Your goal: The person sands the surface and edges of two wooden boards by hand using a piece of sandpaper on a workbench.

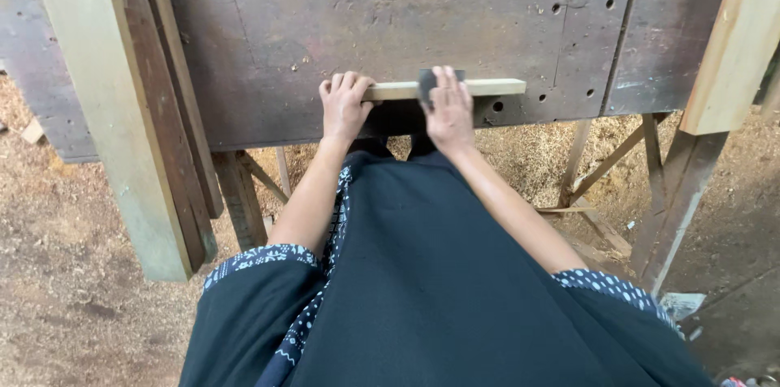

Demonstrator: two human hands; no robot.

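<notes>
A short pale wooden strip (487, 87) lies along the near edge of a dark, worn workbench (390, 21). My left hand (344, 104) grips the strip's left end, fingers curled over it. My right hand (448, 108) presses a dark grey sanding block (427, 81) flat onto the strip near its middle. Most of the block is hidden under my fingers. My arms reach out from dark sleeves with a dotted blue trim.
Long pale planks (122, 111) lean against the bench at the left. Another pale board (735, 38) stands at the right edge. Wooden legs and braces (605, 168) show under the bench. Sawdust (65, 233) covers the floor.
</notes>
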